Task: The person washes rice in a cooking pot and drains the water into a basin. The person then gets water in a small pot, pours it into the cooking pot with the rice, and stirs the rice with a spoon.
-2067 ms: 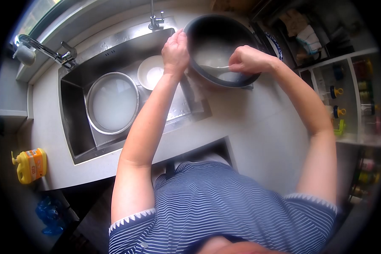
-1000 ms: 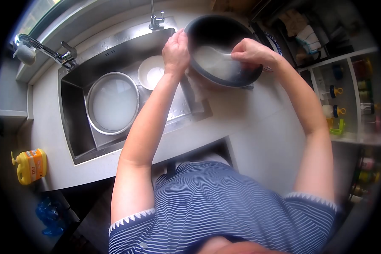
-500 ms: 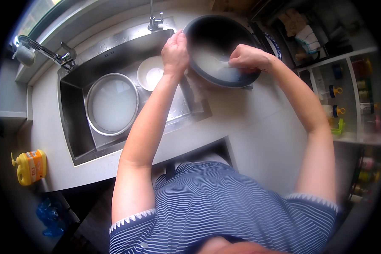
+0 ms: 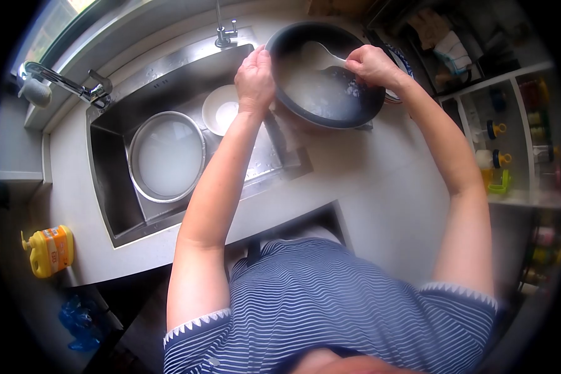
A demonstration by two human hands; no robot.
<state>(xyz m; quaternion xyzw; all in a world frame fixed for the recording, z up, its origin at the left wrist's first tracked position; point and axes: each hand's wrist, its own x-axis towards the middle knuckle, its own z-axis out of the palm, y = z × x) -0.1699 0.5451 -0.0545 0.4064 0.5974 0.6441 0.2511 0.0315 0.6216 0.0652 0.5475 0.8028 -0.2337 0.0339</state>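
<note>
A large dark pot [image 4: 327, 117] stands tilted toward me on the counter right of the sink. Cloudy whitish liquid [image 4: 302, 87] lies in it, and white bits, perhaps rice grains, cling to its inner wall. My left hand [image 4: 255, 78] is closed on the pot's left rim. With fingers closed round the handle, my right hand [image 4: 375, 65] holds a white spoon [image 4: 318, 55] over the inside of the pot. The spoon's rounded end points left, toward the far wall.
In the steel sink [image 4: 119, 181] sit a round metal pan [image 4: 168, 159] of cloudy water and a white bowl [image 4: 220, 111]. A faucet [image 4: 68, 78] and a thin tap [image 4: 225, 34] rise behind. A yellow pump bottle [image 4: 50, 251] stands left; shelves [image 4: 502, 131] hold bottles at right.
My right hand has moved up and slightly right, lifting the spoon out of the liquid to the pot's far side. White bits now show on the inner wall. My left hand stays on the rim.
</note>
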